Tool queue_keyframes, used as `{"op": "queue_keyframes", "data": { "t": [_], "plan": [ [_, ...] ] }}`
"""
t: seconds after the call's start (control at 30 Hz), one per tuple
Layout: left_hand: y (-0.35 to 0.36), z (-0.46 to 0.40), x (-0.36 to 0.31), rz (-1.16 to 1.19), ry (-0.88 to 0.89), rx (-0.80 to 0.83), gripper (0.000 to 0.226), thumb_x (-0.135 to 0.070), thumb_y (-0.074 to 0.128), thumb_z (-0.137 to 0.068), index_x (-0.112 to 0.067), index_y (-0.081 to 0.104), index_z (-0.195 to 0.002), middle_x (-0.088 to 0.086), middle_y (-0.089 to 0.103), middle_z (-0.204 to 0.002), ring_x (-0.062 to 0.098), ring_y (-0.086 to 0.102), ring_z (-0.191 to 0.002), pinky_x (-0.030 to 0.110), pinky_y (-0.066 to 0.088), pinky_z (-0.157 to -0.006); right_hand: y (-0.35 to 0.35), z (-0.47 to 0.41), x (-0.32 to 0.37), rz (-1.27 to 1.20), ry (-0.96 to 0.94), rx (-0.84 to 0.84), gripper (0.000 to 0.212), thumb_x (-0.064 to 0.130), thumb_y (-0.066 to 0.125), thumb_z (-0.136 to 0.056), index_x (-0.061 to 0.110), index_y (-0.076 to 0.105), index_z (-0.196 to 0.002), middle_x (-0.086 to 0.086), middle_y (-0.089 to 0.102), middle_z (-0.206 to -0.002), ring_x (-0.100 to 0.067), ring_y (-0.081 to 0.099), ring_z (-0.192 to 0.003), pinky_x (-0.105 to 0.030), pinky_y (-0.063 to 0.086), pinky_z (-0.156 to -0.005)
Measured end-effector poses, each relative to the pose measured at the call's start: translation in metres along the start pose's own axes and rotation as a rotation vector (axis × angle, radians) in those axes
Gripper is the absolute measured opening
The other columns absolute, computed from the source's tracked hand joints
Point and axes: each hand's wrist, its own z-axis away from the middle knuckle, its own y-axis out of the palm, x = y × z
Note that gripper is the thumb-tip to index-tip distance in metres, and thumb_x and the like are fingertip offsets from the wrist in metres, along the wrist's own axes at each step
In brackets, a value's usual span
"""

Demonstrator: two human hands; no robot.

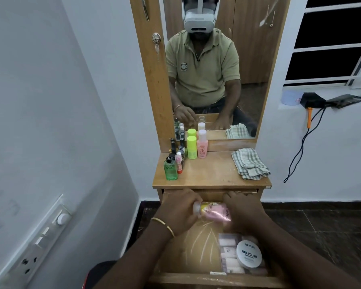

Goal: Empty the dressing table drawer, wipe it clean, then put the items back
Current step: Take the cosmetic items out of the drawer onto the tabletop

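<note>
Both my hands reach into the open drawer (196,257) of the dressing table, gripping 1 pink bottle (214,211) that lies on its side across the drawer's far end. My left hand (179,211), a gold bangle (163,225) on its wrist, curls around the white-capped end; my right hand (244,211) wraps the other end. Nearer to me in the drawer's right corner sits a round white tub labelled "NAIL POLISH" (249,253), resting on a clear pack of small pale bottles (229,255). The rest of the drawer floor is bare scratched wood.

On the desk (211,174) above, a cluster of bottles stands at the left: 1 green bottle (170,170) in front, a small pink tube (178,162) beside it, dark nail polish bottles (180,149) behind, then 1 lime-green bottle (191,147) and 1 pink bottle with a white cap (202,143) near the mirror (213,80). A folded checked cloth (249,163) lies at the desk's right. White walls flank the table, with a switchboard (35,245) at left and a barred window (331,42) at right over a dark floor.
</note>
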Motion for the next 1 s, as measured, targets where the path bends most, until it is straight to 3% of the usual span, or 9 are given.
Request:
{"op": "queue_keyframes", "data": {
  "t": [0.17,0.3,0.43,0.53,0.63,0.7,0.77,0.9,1.0],
  "plan": [
    [0.028,-0.006,-0.007,-0.244,-0.023,0.148,0.077,-0.043,0.072,-0.076,-0.021,0.04,-0.143,-0.001,0.047,-0.144,0.019,0.043,-0.131,0.035,0.035,-0.109,-0.027,0.014,0.006,0.053,-0.164,-0.195,0.064,0.065,0.058,-0.063,0.028,0.053,-0.115,0.004,0.059,-0.115,-0.018,0.058,-0.099,-0.034,0.046,-0.079],
    [0.027,-0.012,-0.013,-0.194,-0.03,-0.032,0.06,-0.034,0.063,-0.084,-0.021,0.045,-0.14,-0.002,0.056,-0.135,0.021,0.053,-0.12,0.033,0.04,-0.096,-0.047,0.017,0.003,0.083,-0.26,-0.352,0.058,0.059,0.051,-0.065,0.025,0.058,-0.112,0.003,0.063,-0.108,-0.021,0.061,-0.093,-0.035,0.047,-0.076],
    [0.021,-0.017,-0.016,-0.002,-0.18,-0.223,0.059,-0.037,0.074,-0.074,-0.022,0.052,-0.127,-0.005,0.06,-0.118,0.016,0.058,-0.105,0.029,0.045,-0.079,-0.056,0.018,0.001,0.009,-0.203,-0.737,0.067,0.044,0.064,-0.073,0.017,0.05,-0.133,-0.008,0.056,-0.136,-0.029,0.05,-0.129,-0.048,0.034,-0.109],
    [0.015,-0.025,-0.022,0.257,-0.394,-0.344,0.058,-0.046,0.081,-0.064,-0.029,0.052,-0.111,-0.011,0.059,-0.103,0.009,0.057,-0.09,0.028,0.046,-0.069,-0.057,0.028,0.023,-0.494,0.12,-1.012,0.086,0.038,0.082,-0.071,0.011,0.039,-0.139,-0.014,0.047,-0.141,-0.029,0.045,-0.131,-0.046,0.04,-0.104],
    [0.017,-0.036,-0.027,0.471,-0.502,-0.445,0.054,-0.052,0.077,-0.064,-0.032,0.052,-0.108,-0.009,0.061,-0.099,0.009,0.061,-0.084,0.036,0.055,-0.07,-0.059,0.025,0.054,-1.068,0.407,-0.736,0.081,0.045,0.085,-0.07,0.021,0.043,-0.136,0.002,0.05,-0.13,-0.012,0.052,-0.111,-0.031,0.046,-0.085],
    [0.017,-0.042,-0.032,0.529,-0.517,-0.467,0.053,-0.044,0.077,-0.067,-0.03,0.052,-0.111,-0.007,0.06,-0.103,0.011,0.061,-0.088,0.037,0.056,-0.075,-0.056,0.016,0.062,-1.312,0.396,-0.493,0.06,0.042,0.084,-0.073,0.025,0.055,-0.122,0.008,0.063,-0.115,-0.002,0.064,-0.092,-0.021,0.05,-0.072],
    [0.014,-0.048,-0.035,0.548,-0.512,-0.487,0.054,-0.038,0.08,-0.068,-0.028,0.051,-0.112,-0.008,0.058,-0.105,0.011,0.059,-0.09,0.033,0.055,-0.076,-0.057,0.005,0.06,-1.487,0.371,-0.411,0.04,0.029,0.085,-0.074,0.025,0.063,-0.108,0.008,0.072,-0.097,0.0,0.068,-0.081,-0.015,0.051,-0.064],
    [0.009,-0.058,-0.031,0.656,-0.498,-0.542,0.051,-0.03,0.084,-0.067,-0.03,0.051,-0.105,-0.008,0.06,-0.1,0.01,0.06,-0.089,0.021,0.052,-0.069,-0.057,-0.025,0.049,-1.524,0.368,-0.373,0.041,0.026,0.087,-0.07,0.022,0.069,-0.106,0.005,0.074,-0.097,-0.012,0.072,-0.088,-0.029,0.06,-0.07],
    [0.011,-0.063,-0.022,0.668,-0.465,-0.501,0.074,-0.019,0.088,-0.064,-0.032,0.047,-0.124,-0.008,0.048,-0.115,0.006,0.056,-0.101,0.011,0.048,-0.077,-0.054,-0.05,0.041,-1.433,0.363,-0.392,0.041,0.034,0.087,-0.068,0.028,0.07,-0.105,0.01,0.074,-0.1,-0.012,0.071,-0.092,-0.042,0.061,-0.078]
  ]
}}
